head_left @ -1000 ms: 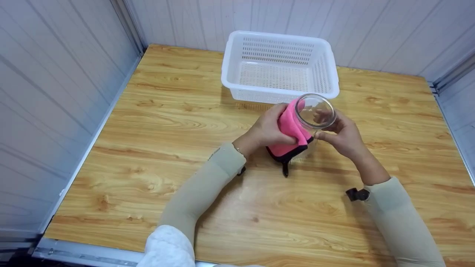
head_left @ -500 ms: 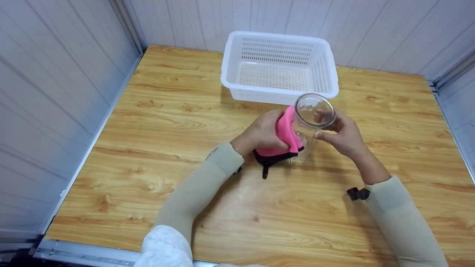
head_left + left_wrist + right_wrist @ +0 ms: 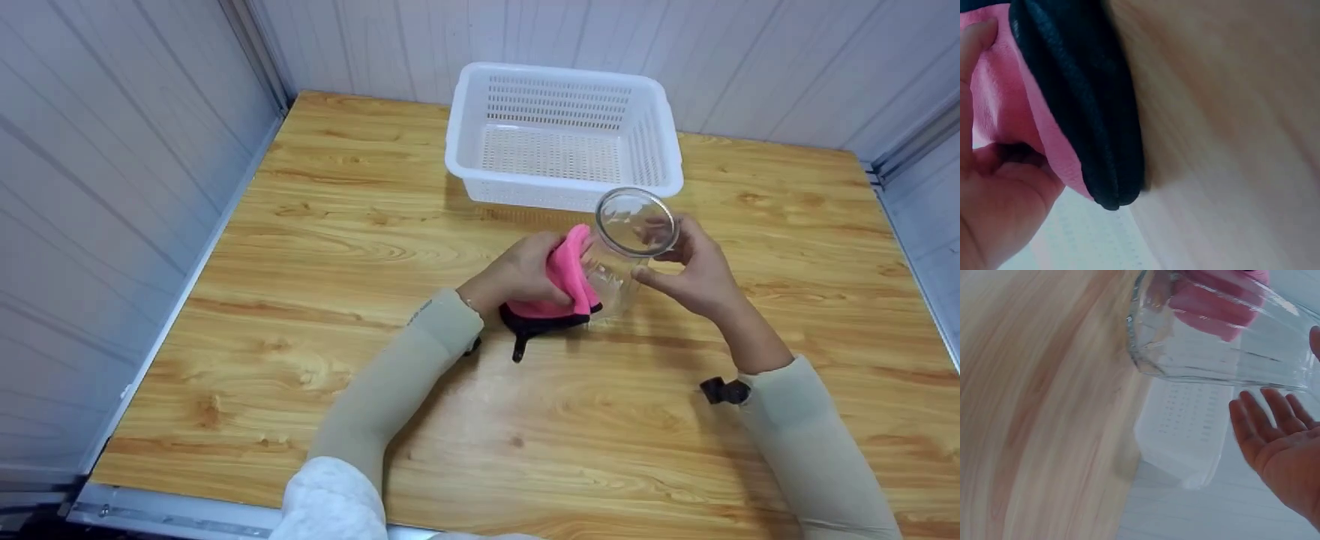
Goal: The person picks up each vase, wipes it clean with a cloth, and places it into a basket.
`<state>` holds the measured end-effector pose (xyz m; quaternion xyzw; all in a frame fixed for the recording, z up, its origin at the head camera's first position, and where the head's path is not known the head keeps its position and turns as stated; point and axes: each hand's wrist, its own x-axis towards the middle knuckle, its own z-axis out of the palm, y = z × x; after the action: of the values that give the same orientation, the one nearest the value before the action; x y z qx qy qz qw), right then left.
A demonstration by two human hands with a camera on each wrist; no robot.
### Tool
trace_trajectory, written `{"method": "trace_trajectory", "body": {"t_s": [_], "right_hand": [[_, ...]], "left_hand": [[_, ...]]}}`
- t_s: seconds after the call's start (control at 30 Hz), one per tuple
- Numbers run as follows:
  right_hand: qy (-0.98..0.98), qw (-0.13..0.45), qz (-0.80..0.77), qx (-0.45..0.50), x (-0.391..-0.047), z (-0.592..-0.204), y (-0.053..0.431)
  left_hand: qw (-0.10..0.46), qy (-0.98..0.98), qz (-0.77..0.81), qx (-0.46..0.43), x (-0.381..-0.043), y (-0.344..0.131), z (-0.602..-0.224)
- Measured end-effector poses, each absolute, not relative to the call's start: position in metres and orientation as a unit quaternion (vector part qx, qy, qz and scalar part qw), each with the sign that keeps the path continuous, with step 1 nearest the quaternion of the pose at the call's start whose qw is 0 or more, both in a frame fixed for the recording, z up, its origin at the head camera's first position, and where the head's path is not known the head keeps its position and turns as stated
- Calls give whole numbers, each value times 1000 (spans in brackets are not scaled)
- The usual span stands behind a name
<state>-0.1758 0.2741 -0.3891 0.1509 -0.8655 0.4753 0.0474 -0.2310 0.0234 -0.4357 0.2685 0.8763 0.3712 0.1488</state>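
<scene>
Left hand (image 3: 529, 270): your fingers and thumb were clamped on the cloth (image 3: 571, 277), its pink fold toward the glass, probably to suit the round side.
Right hand (image 3: 694, 274): yours curled round the jar (image 3: 611, 281) near its mouth, likely to steady it.
Jar: between your hands, mouth up; base contact unclear.
Basket (image 3: 540, 193): stood behind.
Writing: your left sleeve (image 3: 431, 322) bore lettering too small to read.

Left hand (image 3: 529, 268), right hand (image 3: 697, 276): bare. Beige left sleeve (image 3: 390, 371), small dark lettering (image 3: 420, 312) near cuff, black piece (image 3: 473, 346) at wrist, mottled pale-grey shirt sleeve (image 3: 332, 496) by elbow. Beige right sleeve (image 3: 817, 450), chunky black gadget (image 3: 724, 391) at cuff.
</scene>
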Motion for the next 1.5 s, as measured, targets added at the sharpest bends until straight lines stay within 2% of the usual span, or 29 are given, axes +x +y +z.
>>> {"method": "trace_trajectory", "body": {"t_s": [0.43,0.7,1.0,1.17,1.5], "right_hand": [[-845,80,518,107,-172,-392,269],[-843,85,521,104,-174,-390,270],[-840,83,525,113,-164,-370,259],[-836,75,532,111,-170,-380,267],[-845,70,517,119,-175,-389,275]], "left_hand": [[149,839,449,269,-234,19,-436],[118,814,507,259,-231,24,-433],[92,747,608,253,-230,30,-417],[78,735,611,282,-230,34,-409],[106,773,530,332,-238,37,-405]]}}
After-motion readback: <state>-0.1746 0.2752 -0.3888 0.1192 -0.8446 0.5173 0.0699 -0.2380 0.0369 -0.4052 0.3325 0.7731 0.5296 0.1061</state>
